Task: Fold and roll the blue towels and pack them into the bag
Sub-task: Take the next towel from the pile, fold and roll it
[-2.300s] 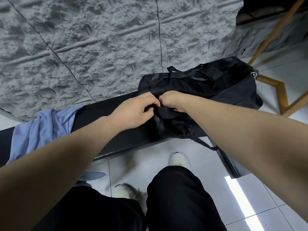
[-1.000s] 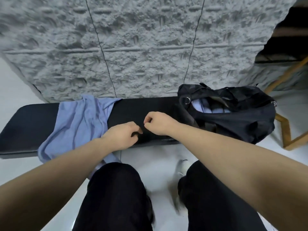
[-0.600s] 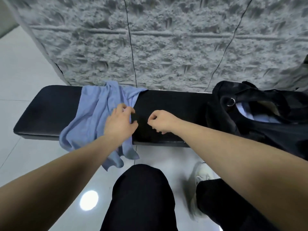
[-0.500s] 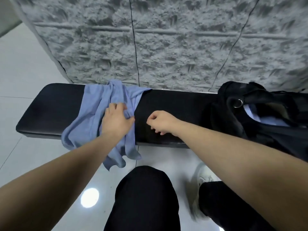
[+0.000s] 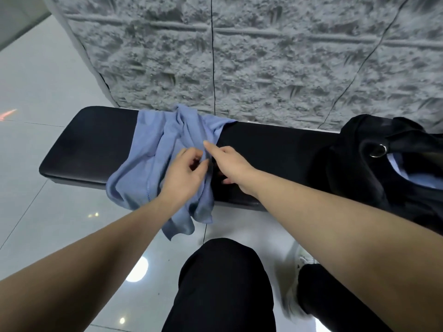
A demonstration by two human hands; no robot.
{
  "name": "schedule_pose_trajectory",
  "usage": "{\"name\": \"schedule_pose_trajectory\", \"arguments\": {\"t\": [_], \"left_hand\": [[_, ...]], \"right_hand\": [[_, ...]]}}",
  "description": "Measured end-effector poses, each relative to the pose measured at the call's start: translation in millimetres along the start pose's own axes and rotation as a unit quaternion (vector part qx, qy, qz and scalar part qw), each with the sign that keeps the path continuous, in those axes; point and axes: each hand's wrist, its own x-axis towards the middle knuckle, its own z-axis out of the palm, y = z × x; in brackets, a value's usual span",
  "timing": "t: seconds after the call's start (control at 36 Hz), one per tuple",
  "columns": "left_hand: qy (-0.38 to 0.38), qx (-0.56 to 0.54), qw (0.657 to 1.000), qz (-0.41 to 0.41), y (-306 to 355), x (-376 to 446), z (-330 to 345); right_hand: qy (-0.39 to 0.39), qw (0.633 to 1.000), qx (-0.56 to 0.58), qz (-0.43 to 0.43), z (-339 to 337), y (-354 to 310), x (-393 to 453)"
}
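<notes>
Desk (image 5: 263,149), black and padded against a rough grey wall, carries the work from its widest piece down: a black bag (image 5: 354,168) sits well off to the right of the right hand, mouth gaping, with pale blue cloth (image 5: 407,174) showing inside, likely towels already packed. Crumpled blue towel (image 5: 153,159) lies under and beyond the left hand, one end hanging over the desk's near edge toward the tiled floor. Left hand (image 5: 183,174) hovers over the cloth, fingers loosely curled and apart, pinching nothing that can be seen. Right hand (image 5: 229,164) sits just beside it, forefinger stretched to the towel's right edge, other fingers hidden underneath. A grab at the bunched middle could tip the overhanging end off the desk, and folding over hidden creases would probably make a lumpy roll that packs poorly.
</notes>
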Motion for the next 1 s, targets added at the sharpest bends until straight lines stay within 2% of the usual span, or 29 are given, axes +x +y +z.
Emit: {"name": "schedule_pose_trajectory", "arguments": {"t": [0.11,0.22,0.33,0.42,0.47,0.53,0.58,0.67,0.78,0.89,1.0], "left_hand": [[-0.039,-0.044,0.997,0.047,15,-11,7],[-0.060,-0.067,0.994,0.068,26,-17,8],[-0.003,-0.068,0.997,0.046,28,-20,6],[0.051,0.029,0.998,0.029,25,-17,9],[0.093,0.067,0.993,-0.010,27,-11,11],[0.113,0.037,0.988,-0.101,34,-5,12],[0.092,-0.036,0.976,-0.195,37,2,16],[0.011,-0.157,0.943,-0.294,45,2,23],[-0.071,-0.239,0.903,-0.349,62,-3,34],[-0.126,-0.424,0.789,-0.426,85,-3,39],[-0.149,-0.528,0.727,-0.413,108,-6,39]], "right_hand": [[-0.012,0.998,0.054,-0.020,-3,-3,-4],[0.046,0.994,0.085,-0.044,-10,-1,-10],[0.062,0.985,0.158,-0.040,-25,-5,-18],[0.060,0.978,0.195,-0.036,-38,-2,-23],[0.073,0.972,0.218,-0.041,-45,2,-26],[0.085,0.967,0.238,-0.044,-53,5,-29],[0.092,0.966,0.237,-0.043,-62,7,-34],[0.097,0.968,0.229,-0.029,-76,9,-40],[0.095,0.963,0.253,-0.012,-89,11,-48],[0.060,0.955,0.290,0.004,-99,14,-58],[0.035,0.950,0.310,-0.006,-106,18,-76]]}}
